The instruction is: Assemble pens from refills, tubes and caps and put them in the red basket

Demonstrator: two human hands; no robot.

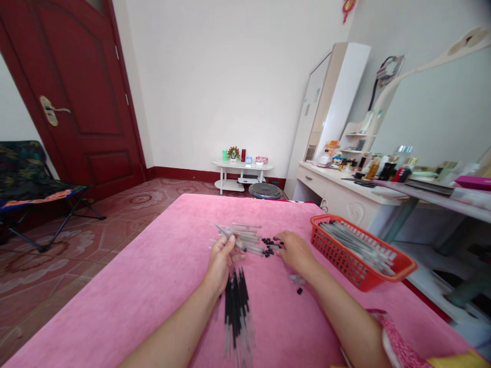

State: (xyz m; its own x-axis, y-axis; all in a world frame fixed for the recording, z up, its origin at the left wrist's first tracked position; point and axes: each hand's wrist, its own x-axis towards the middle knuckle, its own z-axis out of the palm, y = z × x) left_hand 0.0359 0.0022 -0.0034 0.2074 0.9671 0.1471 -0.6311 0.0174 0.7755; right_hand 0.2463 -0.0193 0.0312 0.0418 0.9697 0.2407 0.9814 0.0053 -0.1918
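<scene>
Slim black-and-clear plastic tubes [237, 306] lie on pink plush cloth [161, 266]. The left hand [220, 258] pinches a slender translucent tube [222, 230]; small black caps [267, 246] lie by the right hand [296, 250], its hold unclear, then a red latticed plastic basket [337, 256]

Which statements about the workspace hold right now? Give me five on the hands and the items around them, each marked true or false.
1. The left hand holds a thin tube. True.
2. The right hand is well away from the small black caps. False: its fingertips are right at them.
3. The orange-red basket stands to the right of both hands. True.
4. The basket holds only black caps. False: thin, greyish tubes lie in it.
5. The bundle of black-and-clear sticks lies on the far side of the hands. False: it lies on the near side, by the left wrist and forearm.
</scene>
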